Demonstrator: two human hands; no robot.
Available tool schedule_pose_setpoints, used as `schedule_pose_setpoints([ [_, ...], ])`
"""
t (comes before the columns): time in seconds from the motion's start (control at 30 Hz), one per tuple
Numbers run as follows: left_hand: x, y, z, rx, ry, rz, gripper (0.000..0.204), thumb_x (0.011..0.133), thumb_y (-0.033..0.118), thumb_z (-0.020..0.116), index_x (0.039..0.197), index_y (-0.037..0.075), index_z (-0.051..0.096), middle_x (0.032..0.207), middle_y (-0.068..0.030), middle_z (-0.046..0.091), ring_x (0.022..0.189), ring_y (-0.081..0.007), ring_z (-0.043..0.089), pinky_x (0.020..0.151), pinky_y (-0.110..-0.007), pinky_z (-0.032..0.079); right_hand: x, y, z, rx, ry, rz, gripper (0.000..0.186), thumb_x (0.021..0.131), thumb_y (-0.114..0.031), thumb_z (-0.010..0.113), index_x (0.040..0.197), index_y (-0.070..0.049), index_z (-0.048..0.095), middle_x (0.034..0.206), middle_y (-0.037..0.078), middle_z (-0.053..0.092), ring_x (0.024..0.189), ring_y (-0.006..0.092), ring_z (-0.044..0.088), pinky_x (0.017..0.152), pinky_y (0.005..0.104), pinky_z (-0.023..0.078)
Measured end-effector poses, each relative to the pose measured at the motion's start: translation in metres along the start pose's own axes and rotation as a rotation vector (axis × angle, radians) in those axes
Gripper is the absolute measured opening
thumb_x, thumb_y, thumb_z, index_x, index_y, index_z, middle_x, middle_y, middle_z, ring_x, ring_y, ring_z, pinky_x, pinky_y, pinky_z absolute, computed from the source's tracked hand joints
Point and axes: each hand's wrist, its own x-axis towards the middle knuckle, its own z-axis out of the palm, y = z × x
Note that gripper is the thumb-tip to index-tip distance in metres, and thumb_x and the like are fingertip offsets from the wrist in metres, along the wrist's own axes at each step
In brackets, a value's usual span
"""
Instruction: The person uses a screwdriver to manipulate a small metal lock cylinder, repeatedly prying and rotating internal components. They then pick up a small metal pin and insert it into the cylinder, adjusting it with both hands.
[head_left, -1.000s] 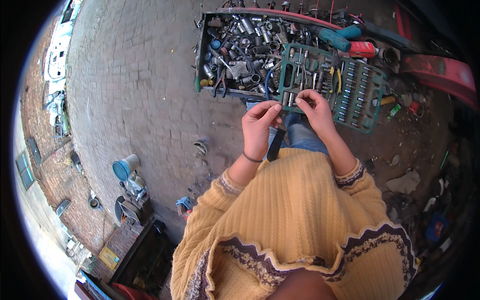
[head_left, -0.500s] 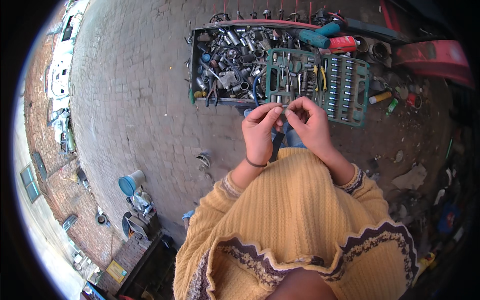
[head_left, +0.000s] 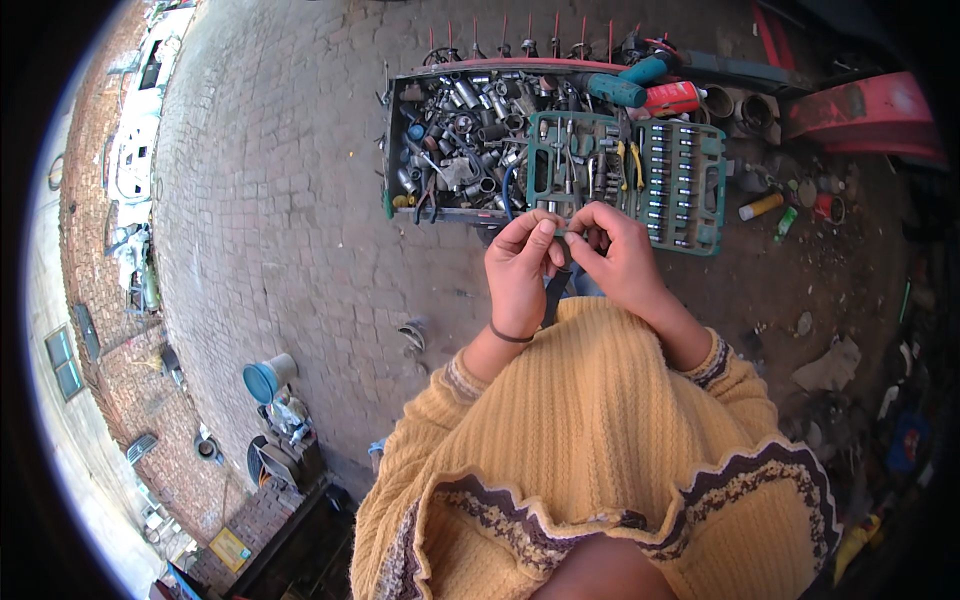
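My left hand (head_left: 517,268) and my right hand (head_left: 618,258) meet just in front of the tool case, thumbs and forefingers pinched toward each other. Between the fingertips is a small, thin item, too small to name. Beyond them lies an unfolded green socket case (head_left: 712,190), with rows of small sockets in its right half. Pliers with yellow handles (head_left: 634,165) rest across the middle of the case. To its left, a metal tray (head_left: 391,140) is heaped with loose sockets and other metal parts (head_left: 462,140).
Behind the case lie teal tool bodies (head_left: 617,90) and a red can (head_left: 672,98). A red metal beam (head_left: 860,115) reaches in from the right. Scraps and a yellow tube (head_left: 761,206) litter the ground there. A blue-and-white bucket (head_left: 268,377) stands left on the brick paving.
The view has shifted slightly, so the case and tray sit a little differently in it. Both hands keep their pinch on the small item, nearly in the same place.
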Motion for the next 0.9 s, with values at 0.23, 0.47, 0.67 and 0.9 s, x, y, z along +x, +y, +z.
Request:
schedule_pose_setpoints([
  [0.23, 0.000, 0.008, -0.003, -0.026, -0.053, 0.059, 0.010, 0.097, 0.011, 0.064, 0.098, 0.001, 0.066, 0.074, 0.0008, 0.064, 0.060, -0.0054, 0.056, 0.051, -0.019, 0.040, 0.003, 0.015, -0.007, 0.514, -0.173, 0.158, 0.006, 0.092, -0.006, 0.066, 0.096, -0.002, 0.062, 0.087, -0.001, 0.064, 0.079, 0.0054, 0.058, 0.071, 0.0219, 0.047],
  [0.47, -0.009, 0.020, 0.001, 0.149, -0.023, 0.031, 0.010, 0.095, 0.010, 0.066, 0.097, 0.001, 0.070, 0.080, -0.0016, 0.069, 0.062, -0.0061, 0.060, 0.051, -0.020, 0.042, 0.007, 0.015, -0.016, 0.637, -0.207, 0.186, 0.008, 0.094, -0.006, 0.064, 0.099, -0.003, 0.059, 0.089, 0.000, 0.064, 0.078, 0.0057, 0.060, 0.067, 0.0203, 0.047],
  [0.67, -0.003, 0.018, -0.004, 0.093, -0.076, -0.071, 0.011, 0.093, 0.010, 0.068, 0.098, 0.001, 0.072, 0.080, -0.0020, 0.070, 0.063, -0.0061, 0.060, 0.051, -0.019, 0.042, 0.005, 0.005, -0.019, 0.524, -0.244, 0.159, 0.020, 0.091, -0.005, 0.068, 0.101, -0.005, 0.050, 0.085, 0.001, 0.063, 0.074, 0.0055, 0.059, 0.064, 0.0209, 0.047],
  [0.9, -0.001, 0.018, -0.010, 0.023, -0.236, -0.214, 0.013, 0.091, 0.010, 0.070, 0.100, 0.000, 0.073, 0.088, -0.0032, 0.071, 0.069, -0.0056, 0.058, 0.055, -0.018, 0.042, 0.008, 0.005, -0.032, 0.634, -0.418, 0.261, 0.028, 0.089, -0.009, 0.072, 0.100, -0.006, 0.046, 0.084, 0.002, 0.062, 0.077, 0.0075, 0.061, 0.064, 0.0220, 0.047],
])
